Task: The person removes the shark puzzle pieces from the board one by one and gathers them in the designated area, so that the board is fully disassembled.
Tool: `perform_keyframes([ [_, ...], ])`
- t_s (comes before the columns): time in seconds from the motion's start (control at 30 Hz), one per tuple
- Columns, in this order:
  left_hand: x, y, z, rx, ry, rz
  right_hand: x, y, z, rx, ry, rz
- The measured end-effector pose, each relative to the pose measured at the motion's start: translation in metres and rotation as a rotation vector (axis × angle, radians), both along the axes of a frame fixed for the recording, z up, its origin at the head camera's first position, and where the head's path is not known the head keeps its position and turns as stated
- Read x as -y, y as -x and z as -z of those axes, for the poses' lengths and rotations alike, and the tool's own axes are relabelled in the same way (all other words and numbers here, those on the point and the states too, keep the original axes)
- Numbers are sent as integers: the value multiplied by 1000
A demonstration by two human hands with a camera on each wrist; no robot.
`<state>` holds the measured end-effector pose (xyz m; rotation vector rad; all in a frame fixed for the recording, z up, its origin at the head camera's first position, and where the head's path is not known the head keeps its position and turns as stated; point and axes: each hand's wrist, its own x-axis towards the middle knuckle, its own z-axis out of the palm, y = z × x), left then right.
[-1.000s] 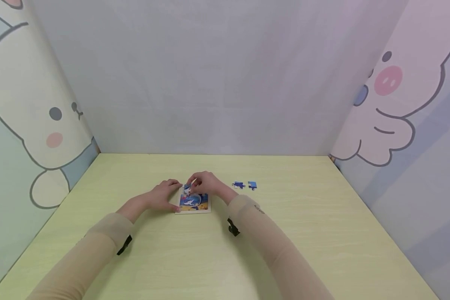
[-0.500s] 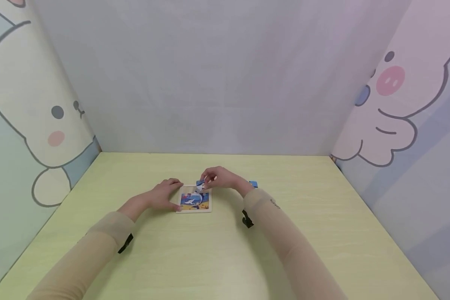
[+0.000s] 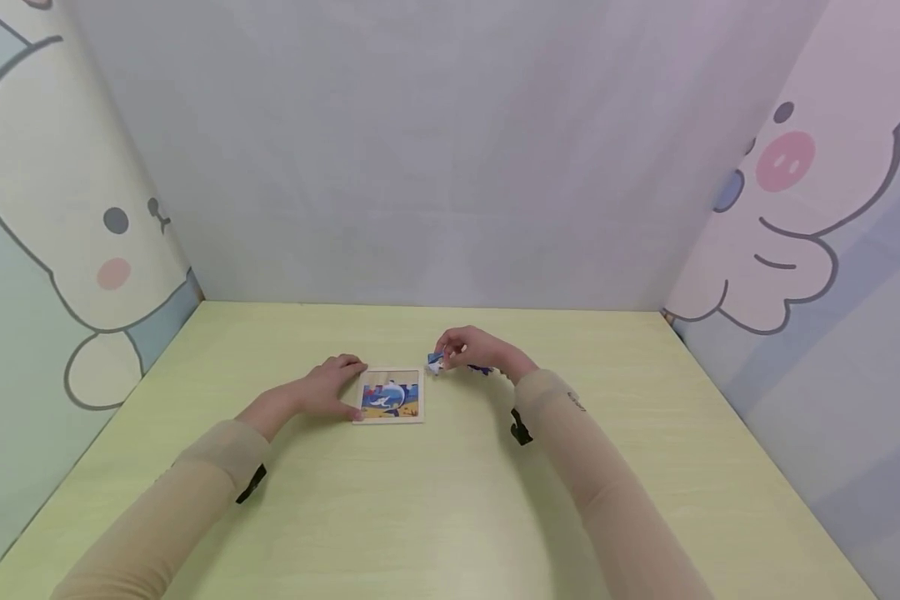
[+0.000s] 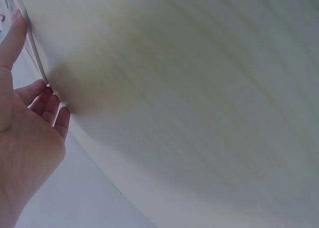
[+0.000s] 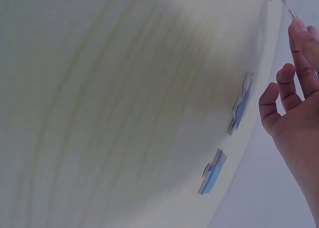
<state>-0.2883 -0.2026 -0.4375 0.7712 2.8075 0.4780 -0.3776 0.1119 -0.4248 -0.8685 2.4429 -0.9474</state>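
Observation:
A square wooden jigsaw tray (image 3: 388, 422) lies flat, its lower part filled with a dolphin picture (image 3: 392, 398) and its top strip bare wood. My left hand (image 3: 322, 390) rests against the tray's left side, thumb at the lower corner and a fingertip at the upper one. In the left wrist view, the thumb reaches over the tray's edge (image 4: 37, 51) and the other fingertips touch near it. Just right of the tray, my right hand (image 3: 476, 347) pinches a blue and white puzzle piece (image 3: 435, 363) between thumb and fingers. That puzzle piece (image 5: 288, 7) appears edge-on in the right wrist view.
Two loose puzzle pieces lie on the table: a purple-blue piece (image 5: 242, 103) and a light blue piece (image 5: 213, 172). In the head view the right hand and forearm mostly hide them. A pale curtain (image 3: 435, 167) stands behind the table (image 3: 435, 517), with printed cartoon walls at both sides.
My right hand has lifted the puzzle piece from the tray's upper left and carried it right, past the tray's edge. The left hand stays at the tray.

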Motion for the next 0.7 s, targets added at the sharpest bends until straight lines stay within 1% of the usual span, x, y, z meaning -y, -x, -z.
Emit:
perform_keyframes([
  [0.2,-1,-2,-5,14,-3,-7,-12,3,7,44,-2,34],
  [0.3,-1,-2,-5,10,2,-5,-15,5,10,39,-12,32],
  [0.4,-1,-3,-5,11,0,-6,-16,7,12,12,-42,26],
  [0.5,-1,-3,-4,10,-2,-6,-17,7,11,-3,-79,31],
  [0.7,-2,-3,-5,21,-1,-15,-17,4,7,7,-141,38],
])
